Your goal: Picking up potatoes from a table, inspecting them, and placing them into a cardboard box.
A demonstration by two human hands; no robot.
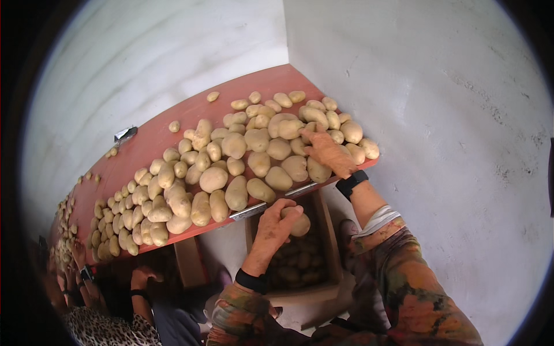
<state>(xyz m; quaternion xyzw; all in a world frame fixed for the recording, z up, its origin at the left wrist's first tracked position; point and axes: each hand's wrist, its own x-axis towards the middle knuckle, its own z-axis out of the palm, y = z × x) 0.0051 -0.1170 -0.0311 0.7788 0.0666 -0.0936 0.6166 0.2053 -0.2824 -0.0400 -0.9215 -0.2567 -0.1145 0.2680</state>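
My left hand [273,225] is closed around a pale potato [300,224], held just off the table's front edge and above an open box [326,242] with potatoes in it. Over the right part of a large spread of potatoes, my right hand [326,151] reaches down with its fingertips touching some of them. Whether those fingers grip one is hard to tell. Potatoes of mixed sizes [213,180] lie close together on the red tabletop [268,84], thickest along the front edge.
Metal plates [247,212] sit on the table's front edge. A small dark object [125,134] lies by the back wall. At lower left, other people's hands [145,277] work near the table, beside another box [189,263]. A grey wall [433,129] bounds the right end.
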